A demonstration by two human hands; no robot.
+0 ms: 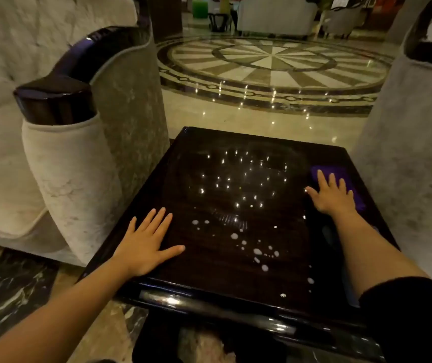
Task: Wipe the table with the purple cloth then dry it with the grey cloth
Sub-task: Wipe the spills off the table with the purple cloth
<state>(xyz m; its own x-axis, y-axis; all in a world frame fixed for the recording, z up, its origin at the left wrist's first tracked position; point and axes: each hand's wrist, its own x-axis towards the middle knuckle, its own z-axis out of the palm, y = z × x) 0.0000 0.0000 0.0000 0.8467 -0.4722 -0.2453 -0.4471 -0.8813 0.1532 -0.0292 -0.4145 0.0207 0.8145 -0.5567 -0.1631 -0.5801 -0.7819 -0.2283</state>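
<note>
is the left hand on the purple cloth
No, the left hand lies flat on the bare dark table, while the right hand rests on the purple cloth.

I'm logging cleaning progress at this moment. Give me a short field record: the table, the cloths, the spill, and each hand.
table: dark glossy top, between two pale armchairs
spill: white droplets on the near centre-right, not yet wiped
purple cloth: flat at the right edge, under the right hand
grey cloth: not clearly visible
left hand: flat on the near-left tabletop, empty
right hand: open, pressed on the purple cloth
</note>
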